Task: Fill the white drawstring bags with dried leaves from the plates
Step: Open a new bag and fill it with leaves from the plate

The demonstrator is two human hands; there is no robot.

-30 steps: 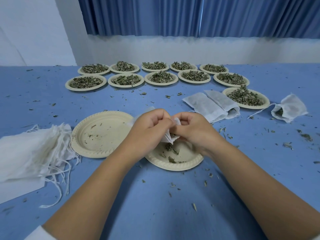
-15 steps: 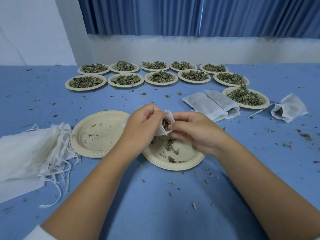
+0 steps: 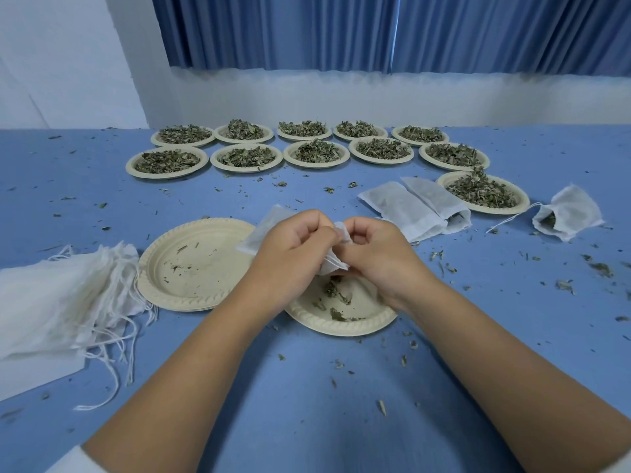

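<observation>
Looking down from the head camera, both hands meet over the middle of the blue table (image 3: 307, 414). The left hand (image 3: 290, 249) has its fingers curled tight round the neck of a white drawstring bag (image 3: 261, 230), whose body sticks out toward ten o'clock behind the knuckles. The right hand (image 3: 379, 256) is curled too, thumb and fingers pinching the bag's mouth where the two hands touch, and a fold of cloth hangs out below them.

Under the hands, toward six o'clock, lies a near-empty plate (image 3: 341, 328) with a few dried leaves (image 3: 336, 291) on it. Just beside it at nine o'clock sits a second plate (image 3: 205, 278) holding only crumbs. Further toward nine is a heap of unfilled bags (image 3: 54, 302) with loose strings.

At two o'clock from the hands two filled bags (image 3: 406, 213) lie side by side, just beside a heaped plate (image 3: 495, 209). Another bag (image 3: 570, 216) lies at three o'clock of that plate, its mouth open and leaves showing.

At twelve o'clock, well apart, ten full plates (image 3: 316, 165) stand in two rows before a blue curtain (image 3: 375, 29). Scattered all round are leaf scraps (image 3: 381, 406).
</observation>
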